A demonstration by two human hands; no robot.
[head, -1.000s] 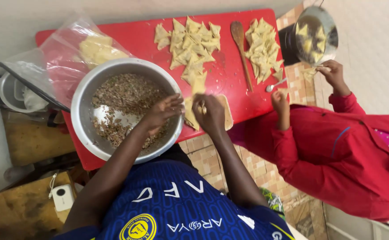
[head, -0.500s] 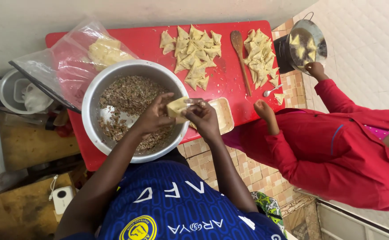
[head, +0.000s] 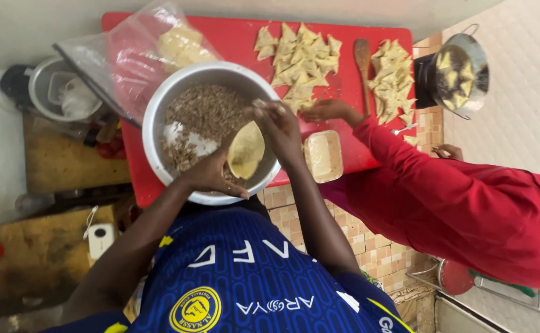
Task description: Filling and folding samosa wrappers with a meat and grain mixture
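Note:
A pale round pastry wrapper [head: 246,150] is cupped in my left hand [head: 211,174], just over the near rim of a big metal bowl [head: 159,111] filled with brown minced filling [head: 202,117]. My right hand [head: 279,126] is over the bowl's right side, its fingers pinched together above the wrapper; I cannot tell whether they hold filling. Both forearms reach out from a blue shirt. The bowl stands on a red board [head: 233,37].
Folded triangular pastries lie in two heaps [head: 301,61] [head: 393,80] with a wooden spoon [head: 362,58] between. Another person in a red sleeve [head: 443,185] reaches to the nearer heap. A pot of frying pastries [head: 458,68] sits right, a plastic bag [head: 140,55] left, a small tub [head: 323,155] beside the bowl.
My hands moved from the board's edge up over the bowl, and the wrapper now lies open in my left palm. The other person's hand left the pot and reached to the pastry heap.

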